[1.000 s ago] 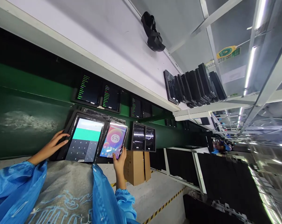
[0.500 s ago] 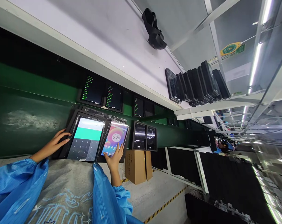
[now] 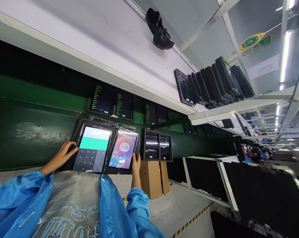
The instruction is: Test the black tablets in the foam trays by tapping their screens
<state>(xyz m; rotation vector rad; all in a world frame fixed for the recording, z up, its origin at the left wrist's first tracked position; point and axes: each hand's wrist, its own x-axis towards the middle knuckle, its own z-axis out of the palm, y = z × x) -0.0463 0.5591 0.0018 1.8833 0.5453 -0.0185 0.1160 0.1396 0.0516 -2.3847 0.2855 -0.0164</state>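
Observation:
A black tray [image 3: 106,170] near my body holds two lit tablets side by side. The left tablet [image 3: 92,150] displays a calculator keypad under a green band; the right tablet [image 3: 123,148] has a pink home screen reading 5:26. Clear film shows behind their top edges. My left hand [image 3: 62,157] grips the tray's left edge, thumb and fingers on its dark rim. At the opposite edge, beside the pink-screen tablet, my right hand [image 3: 136,167] is closed on the tray's side, thumb up; some of its fingers are hidden behind the edge.
Dark-screened tablets [image 3: 151,145] lie in another tray to the right. Tablets with green text [image 3: 102,99] stand along the green bench [image 3: 35,112]. A white shelf [image 3: 90,39] above carries a row of black trays [image 3: 213,82] and a black strapped object [image 3: 160,31]. Below is a cardboard box [image 3: 151,180].
My right hand has left the pink-screen tablet's surface and moved right to the tray's edge. My left hand stays at the left edge. The view has shifted slightly.

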